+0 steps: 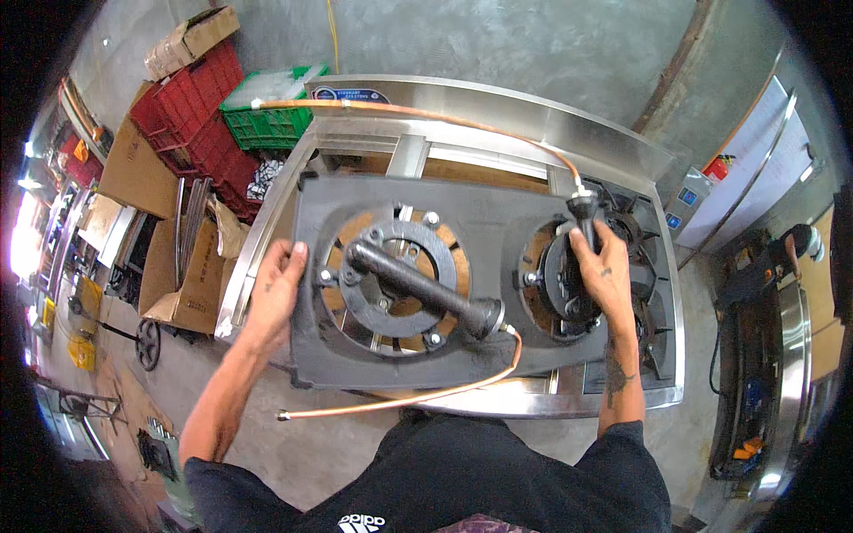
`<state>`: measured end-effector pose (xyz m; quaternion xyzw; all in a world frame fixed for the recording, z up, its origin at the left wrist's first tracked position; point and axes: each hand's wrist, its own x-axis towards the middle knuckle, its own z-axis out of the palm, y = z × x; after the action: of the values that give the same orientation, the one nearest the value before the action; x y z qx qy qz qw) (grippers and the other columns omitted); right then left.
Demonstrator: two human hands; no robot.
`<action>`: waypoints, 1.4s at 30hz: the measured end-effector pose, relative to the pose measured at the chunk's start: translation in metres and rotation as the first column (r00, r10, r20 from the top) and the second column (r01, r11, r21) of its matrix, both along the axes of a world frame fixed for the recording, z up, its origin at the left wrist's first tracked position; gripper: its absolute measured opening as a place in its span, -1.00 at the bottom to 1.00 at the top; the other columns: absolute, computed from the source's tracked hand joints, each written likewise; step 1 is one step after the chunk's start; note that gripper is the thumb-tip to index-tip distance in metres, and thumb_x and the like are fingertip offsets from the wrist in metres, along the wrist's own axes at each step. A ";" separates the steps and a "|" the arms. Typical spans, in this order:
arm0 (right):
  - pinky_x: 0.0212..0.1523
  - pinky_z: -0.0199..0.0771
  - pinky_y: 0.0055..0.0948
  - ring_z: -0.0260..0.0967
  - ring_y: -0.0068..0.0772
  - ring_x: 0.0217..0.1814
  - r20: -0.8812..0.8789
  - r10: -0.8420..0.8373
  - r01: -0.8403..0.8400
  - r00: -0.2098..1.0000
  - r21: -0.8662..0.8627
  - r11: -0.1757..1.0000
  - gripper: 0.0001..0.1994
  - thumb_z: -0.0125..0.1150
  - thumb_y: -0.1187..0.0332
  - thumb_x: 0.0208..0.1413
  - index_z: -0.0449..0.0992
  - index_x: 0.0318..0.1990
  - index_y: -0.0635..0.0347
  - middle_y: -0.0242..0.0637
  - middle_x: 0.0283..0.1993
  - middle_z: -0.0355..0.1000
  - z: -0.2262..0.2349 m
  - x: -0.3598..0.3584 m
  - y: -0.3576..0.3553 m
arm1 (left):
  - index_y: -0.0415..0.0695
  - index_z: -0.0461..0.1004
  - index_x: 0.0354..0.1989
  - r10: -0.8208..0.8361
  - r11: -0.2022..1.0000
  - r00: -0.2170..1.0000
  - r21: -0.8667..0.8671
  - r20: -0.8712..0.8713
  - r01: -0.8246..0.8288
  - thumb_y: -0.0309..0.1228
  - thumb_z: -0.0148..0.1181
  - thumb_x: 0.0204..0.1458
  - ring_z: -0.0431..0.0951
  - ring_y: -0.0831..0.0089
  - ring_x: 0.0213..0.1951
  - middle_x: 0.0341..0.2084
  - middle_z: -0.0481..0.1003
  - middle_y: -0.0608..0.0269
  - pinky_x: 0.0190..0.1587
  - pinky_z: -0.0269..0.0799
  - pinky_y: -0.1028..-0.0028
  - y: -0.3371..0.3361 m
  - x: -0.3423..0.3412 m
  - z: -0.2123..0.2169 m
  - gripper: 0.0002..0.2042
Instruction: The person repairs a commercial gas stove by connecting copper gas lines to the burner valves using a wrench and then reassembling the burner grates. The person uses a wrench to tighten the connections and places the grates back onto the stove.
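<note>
A dark cast-iron burner plate (498, 222) lies upside down on a stainless steel stove frame (533, 115). My left hand (277, 289) grips the plate's left edge. My right hand (602, 275) is wrapped around the black pipe (584, 213) of the right burner ring. The left burner ring (395, 275) carries a long black pipe (418, 286) running diagonally across it. A thin copper tube (418, 397) leaves that pipe's end and curves toward me. Another copper tube (418, 113) arcs over the frame's back to the right pipe.
Red crates (191, 115), a green crate (267, 120) and cardboard boxes (182, 271) stand on the concrete floor left of the frame. A second steel unit (782, 373) stands at the right, with another person (800, 244) bent beside it.
</note>
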<state>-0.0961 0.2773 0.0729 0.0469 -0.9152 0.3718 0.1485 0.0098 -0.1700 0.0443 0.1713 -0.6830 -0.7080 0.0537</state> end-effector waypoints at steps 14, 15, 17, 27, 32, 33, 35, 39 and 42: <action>0.04 0.42 0.13 0.47 0.51 0.03 -0.224 -0.156 0.071 0.962 -0.346 0.936 -0.57 -0.01 0.08 0.46 0.40 0.02 0.40 0.41 -0.09 0.51 0.021 -0.059 -0.082 | -0.12 0.45 0.03 -0.235 0.877 0.770 -0.472 -0.593 -0.096 -0.15 0.15 0.38 0.55 0.61 -0.51 -0.32 0.56 0.32 -0.53 0.55 0.52 0.019 -0.015 0.239 -0.71; -0.02 0.41 0.20 0.47 0.56 -0.03 -0.249 -0.167 0.070 0.954 -0.354 0.932 -0.52 -0.06 0.06 0.47 0.34 0.01 0.48 0.49 -0.16 0.49 0.015 -0.065 -0.089 | -0.18 0.46 0.04 -0.262 0.823 0.720 -0.538 -0.643 -0.181 -0.17 0.13 0.40 0.58 0.54 -0.45 -0.25 0.56 0.35 -0.50 0.54 0.46 0.026 -0.021 0.252 -0.69; -0.09 0.40 0.27 0.48 0.60 -0.09 -0.255 -0.194 0.090 0.947 -0.367 0.926 -0.44 -0.14 0.03 0.49 0.26 -0.01 0.59 0.60 -0.24 0.46 0.001 -0.077 -0.101 | -0.10 0.44 0.08 -0.414 0.706 0.639 -0.672 -0.648 -0.224 -0.19 0.12 0.41 0.58 0.68 -0.36 -0.25 0.56 0.41 -0.45 0.54 0.54 0.043 -0.028 0.267 -0.74; 0.21 0.39 -0.08 0.40 0.06 0.24 0.041 -0.079 0.077 0.996 -0.846 0.527 -0.31 -0.19 -0.11 0.49 0.10 0.09 0.61 0.47 0.17 0.33 -0.076 -0.143 -0.120 | -0.16 0.37 0.11 -0.671 0.353 0.592 -0.894 -0.447 -0.275 -0.41 0.10 0.41 0.58 0.52 -0.36 -0.42 0.58 0.01 -0.32 0.49 0.37 0.121 -0.022 0.264 -0.80; -0.09 0.35 -0.13 0.35 -0.28 -0.01 0.058 0.211 0.041 0.976 -0.996 0.083 -0.48 -0.14 -0.17 0.46 0.18 0.13 0.17 -0.20 0.04 0.34 -0.120 -0.167 -0.104 | -0.09 0.35 0.14 -0.818 0.160 0.494 -0.941 -0.295 -0.298 -0.48 0.13 0.35 0.57 -0.08 -0.49 -0.51 0.47 -0.10 -0.43 0.46 0.17 0.151 -0.017 0.236 -0.76; -0.17 0.31 -0.16 0.30 -0.35 -0.10 0.027 0.265 -0.001 0.964 -0.995 0.105 -0.55 -0.14 -0.16 0.46 0.23 0.08 0.06 -0.34 -0.04 0.32 -0.129 -0.169 -0.100 | -0.08 0.35 0.14 -0.831 0.104 0.494 -0.944 -0.255 -0.312 -0.48 0.14 0.34 0.57 -0.08 -0.51 -0.50 0.49 -0.09 -0.46 0.45 0.14 0.156 -0.018 0.231 -0.75; -0.29 0.25 -0.22 0.24 -0.45 -0.21 0.007 0.291 -0.018 0.957 -0.996 0.083 -0.64 -0.13 -0.15 0.47 0.30 -0.01 -0.09 -0.51 -0.17 0.27 -0.148 -0.170 -0.097 | -0.05 0.36 0.15 -0.895 0.193 0.324 -0.922 -0.306 -0.336 -0.48 0.15 0.31 0.60 -0.08 -0.51 -0.49 0.52 -0.09 -0.50 0.47 0.10 0.166 -0.024 0.220 -0.73; -0.41 0.19 -0.46 0.17 -0.53 -0.33 0.032 0.305 0.065 0.952 -0.993 -0.097 -0.71 0.02 -0.10 0.45 0.41 -0.12 -0.15 -0.55 -0.29 0.26 -0.180 -0.168 -0.100 | -0.22 0.32 0.13 -0.928 -0.019 0.348 -0.919 -0.130 -0.394 -0.60 0.18 0.12 0.66 0.00 -0.41 -0.30 0.60 0.00 -0.44 0.59 0.17 0.172 -0.020 0.197 -0.61; -0.39 0.20 -0.45 0.17 -0.53 -0.32 0.028 0.329 0.068 0.944 -0.992 -0.109 -0.71 0.01 -0.09 0.45 0.41 -0.12 -0.13 -0.54 -0.28 0.27 -0.194 -0.162 -0.102 | -0.21 0.30 0.15 -0.894 -0.148 0.448 -0.927 -0.024 -0.345 -0.55 0.17 0.15 0.63 0.01 -0.44 -0.38 0.54 0.02 -0.48 0.55 0.15 0.176 -0.017 0.184 -0.61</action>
<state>-0.2579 0.1758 -0.1211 -0.0375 -0.3393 0.9395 -0.0282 -0.0076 0.0062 0.2281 -0.4624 -0.8506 0.0481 0.2456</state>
